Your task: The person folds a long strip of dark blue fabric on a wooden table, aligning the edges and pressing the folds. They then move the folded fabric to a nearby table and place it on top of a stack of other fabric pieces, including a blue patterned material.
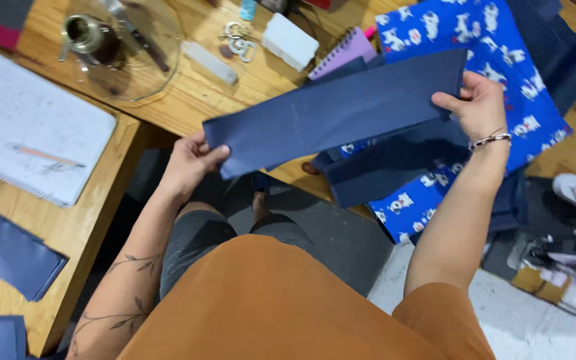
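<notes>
I hold a long navy blue fabric strip [331, 113] stretched flat between both hands above the table edge. My left hand [191, 163] pinches its near-left end, thumb on top. My right hand [478, 107], with a bracelet at the wrist, grips the far-right end. Under the strip lie more navy pieces [395, 163] on a bright blue printed fabric [501, 60] with white animal figures.
An open spiral notebook [28, 127] with a pencil lies at left, near a clear round plate [125, 47] bearing a small metal pot. Keys [238, 40], a white box [290, 41] and a purple notebook [345, 50] sit at the back. Navy scraps [8, 250] lie at near left.
</notes>
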